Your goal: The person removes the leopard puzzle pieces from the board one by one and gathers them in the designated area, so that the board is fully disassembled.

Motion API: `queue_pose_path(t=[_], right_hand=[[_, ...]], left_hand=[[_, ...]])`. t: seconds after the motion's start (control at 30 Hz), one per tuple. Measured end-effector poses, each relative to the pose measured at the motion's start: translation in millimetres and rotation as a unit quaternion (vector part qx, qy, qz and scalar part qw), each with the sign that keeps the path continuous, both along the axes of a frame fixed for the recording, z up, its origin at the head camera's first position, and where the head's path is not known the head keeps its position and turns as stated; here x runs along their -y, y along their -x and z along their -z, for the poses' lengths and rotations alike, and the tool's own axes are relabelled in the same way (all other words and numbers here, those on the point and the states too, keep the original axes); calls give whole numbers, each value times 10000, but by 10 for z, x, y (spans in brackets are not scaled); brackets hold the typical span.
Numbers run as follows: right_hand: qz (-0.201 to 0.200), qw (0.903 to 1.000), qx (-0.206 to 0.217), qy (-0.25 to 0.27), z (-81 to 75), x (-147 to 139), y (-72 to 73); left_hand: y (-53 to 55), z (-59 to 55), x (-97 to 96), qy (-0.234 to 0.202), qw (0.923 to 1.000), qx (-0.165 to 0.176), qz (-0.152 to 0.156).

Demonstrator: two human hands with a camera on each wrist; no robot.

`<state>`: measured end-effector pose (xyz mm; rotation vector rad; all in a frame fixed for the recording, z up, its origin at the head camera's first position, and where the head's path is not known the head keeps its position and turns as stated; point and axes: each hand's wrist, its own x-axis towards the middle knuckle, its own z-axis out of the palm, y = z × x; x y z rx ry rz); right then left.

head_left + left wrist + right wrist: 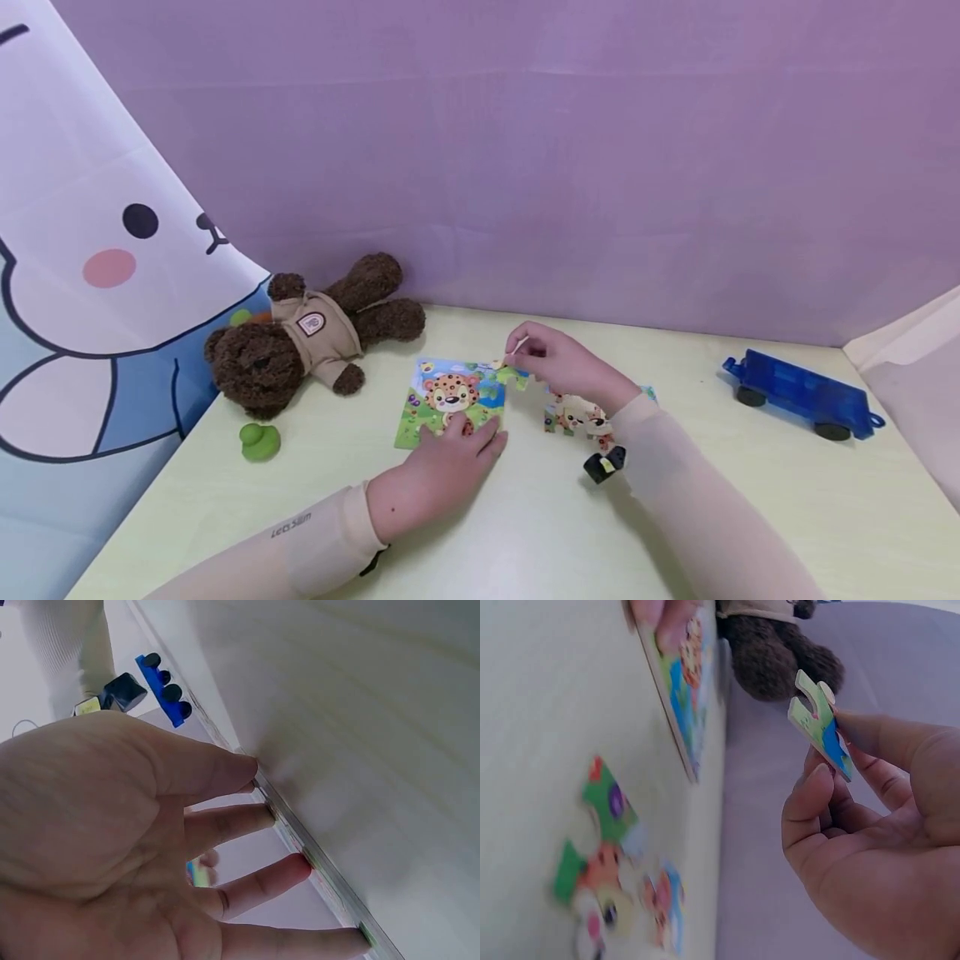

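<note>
My right hand [558, 360] is raised above the table and pinches a jigsaw piece [821, 727] between thumb and fingers. The piece is green and blue, with a notch at one end. Just left of it lies a square puzzle picture [420, 404] of a spotted leopard cub on grass. My left hand [444, 468] rests on the lower edge of this picture, its fingers [262, 881] spread out and touching it. Beneath my right forearm several loose jigsaw pieces [573, 412] with parts of a cub's face lie on the table, partly hidden by that arm.
A brown teddy bear [326, 327] in a beige shirt lies at the back left. A green toy duck [259, 442] sits near the left edge. At the right stands a blue toy wagon [802, 392]. A purple cloth [525, 167] hangs behind the table.
</note>
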<state>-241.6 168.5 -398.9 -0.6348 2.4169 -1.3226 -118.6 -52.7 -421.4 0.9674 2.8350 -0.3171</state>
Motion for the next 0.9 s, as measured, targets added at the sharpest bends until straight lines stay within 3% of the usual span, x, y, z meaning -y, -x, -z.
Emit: queue_pose_path(t=[0.23, 0.4, 0.67, 0.9], right_hand=[[127, 9995, -256, -150, -121, -396, -86], [124, 9995, -228, -178, -150, -721, -138], [-342, 9974, 264, -568, -96, -1236, -151], [-847, 9871, 850, -1057, -7, -1522, -210]], left_hand=[[1, -13, -1, -180, 9994, 261, -138], [-12, -14, 6, -194, 9995, 224, -109], [-13, -34, 2, -144, 9998, 142, -51], [-19, -18, 3, -100, 9999, 106, -42]])
